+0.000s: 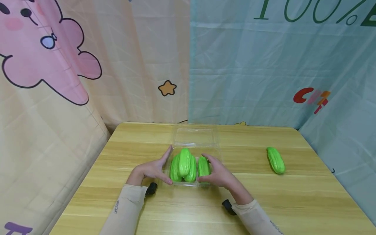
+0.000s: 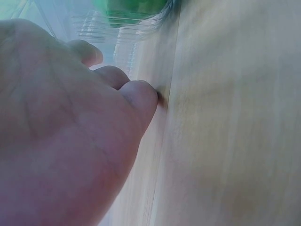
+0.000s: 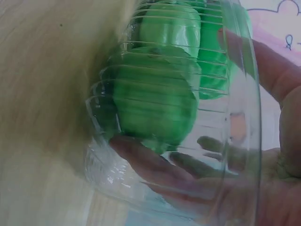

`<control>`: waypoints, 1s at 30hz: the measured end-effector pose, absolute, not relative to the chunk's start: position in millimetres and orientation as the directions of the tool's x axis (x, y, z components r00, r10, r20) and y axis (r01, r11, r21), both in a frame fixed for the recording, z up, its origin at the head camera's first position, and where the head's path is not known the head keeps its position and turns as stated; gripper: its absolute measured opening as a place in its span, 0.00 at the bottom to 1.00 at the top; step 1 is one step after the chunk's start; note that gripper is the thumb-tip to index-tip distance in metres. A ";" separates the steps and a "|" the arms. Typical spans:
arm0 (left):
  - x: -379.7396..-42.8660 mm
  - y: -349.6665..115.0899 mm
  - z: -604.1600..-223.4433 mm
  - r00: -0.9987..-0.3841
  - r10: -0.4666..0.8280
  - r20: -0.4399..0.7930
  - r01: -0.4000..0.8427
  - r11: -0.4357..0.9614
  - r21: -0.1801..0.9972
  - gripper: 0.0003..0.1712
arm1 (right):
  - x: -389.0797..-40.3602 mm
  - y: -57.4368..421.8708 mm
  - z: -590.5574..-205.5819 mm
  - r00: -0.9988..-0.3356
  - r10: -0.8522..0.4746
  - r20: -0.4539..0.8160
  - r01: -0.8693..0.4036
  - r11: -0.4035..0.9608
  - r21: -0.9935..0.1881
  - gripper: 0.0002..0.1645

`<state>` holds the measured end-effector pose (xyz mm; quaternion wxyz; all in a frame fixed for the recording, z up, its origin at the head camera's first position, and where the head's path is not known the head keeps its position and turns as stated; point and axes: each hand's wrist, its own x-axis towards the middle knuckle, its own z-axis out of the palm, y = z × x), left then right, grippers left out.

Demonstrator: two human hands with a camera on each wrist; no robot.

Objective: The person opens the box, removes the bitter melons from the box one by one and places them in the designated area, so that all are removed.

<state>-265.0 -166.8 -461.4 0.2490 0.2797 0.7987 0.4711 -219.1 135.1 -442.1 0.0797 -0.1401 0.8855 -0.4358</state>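
Observation:
A clear plastic box (image 1: 185, 183) stands on the table with its lid (image 1: 195, 137) folded back at the far side. Several ridged green gourds lie inside; one gourd (image 1: 185, 162) is stacked on top of others. My left hand (image 1: 154, 168) is at the box's left side, thumb and fingers spread beside the wall. In the left wrist view its fingers (image 2: 141, 94) come down close to the tabletop. My right hand (image 1: 218, 171) reaches over the right side, thumb and fingers curved round the rightmost gourd (image 1: 203, 167). The right wrist view shows its fingers through the plastic, against that gourd (image 3: 155, 96).
Another green gourd (image 1: 276, 160) lies alone on the wooden table (image 1: 246, 192), well to the right of the box. Printed cloth curtains (image 1: 235, 71) hang behind the table and at both sides. A black camera (image 1: 229, 207) sits at the right wrist.

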 end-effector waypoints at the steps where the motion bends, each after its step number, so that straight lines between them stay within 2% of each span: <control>1: -265.3 -166.6 -461.7 -0.720 0.681 -0.134 0.212 0.399 0.892 0.86 | -218.9 134.8 -441.8 -0.950 -0.313 -0.022 -0.174 0.582 -0.794 0.59; 19: -265.1 -166.1 -460.6 -0.721 0.674 -0.160 0.195 0.420 0.886 0.87 | -219.7 130.1 -445.9 -0.950 -0.310 -0.027 -0.175 0.602 -0.779 0.59; 30: -264.8 -164.9 -460.8 -0.725 0.671 -0.155 0.192 0.413 0.890 0.86 | -220.4 130.0 -446.3 -0.957 -0.291 -0.013 -0.172 0.598 -0.783 0.54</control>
